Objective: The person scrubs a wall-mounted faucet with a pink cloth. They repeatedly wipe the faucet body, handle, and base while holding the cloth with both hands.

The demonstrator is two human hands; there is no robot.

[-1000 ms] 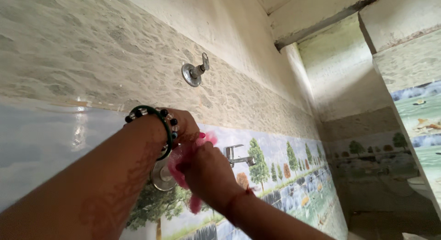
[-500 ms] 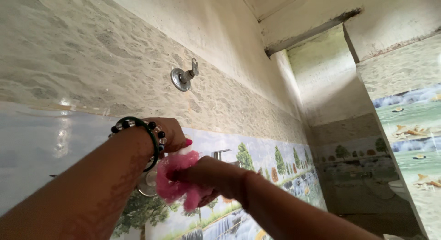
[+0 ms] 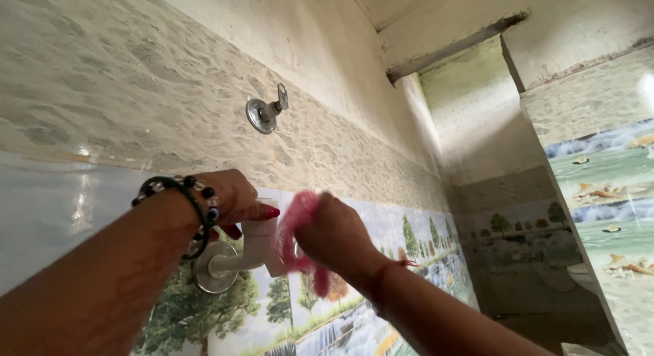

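Observation:
My left hand (image 3: 235, 196), with a beaded bracelet on its wrist, grips the top of a white plastic tap (image 3: 253, 250) that comes out of the tiled wall from a round metal flange (image 3: 212, 274). My right hand (image 3: 334, 237) holds a pink mesh scrubber (image 3: 294, 237) pressed against the tap's outer end. A red thread circles my right wrist. The tap's spout is hidden behind the scrubber and my right hand.
A metal valve (image 3: 264, 111) sticks out of the beige wall tiles above the tap. A band of landscape tiles (image 3: 381, 315) runs along the wall. A doorway (image 3: 490, 192) opens to the right, with a white toilet edge (image 3: 584, 277) beyond.
My right hand has carried the pink scrubber from the tap's base out to its right end, uncovering the white tap body and flange. The left hand stays on the tap. The view drifted slightly.

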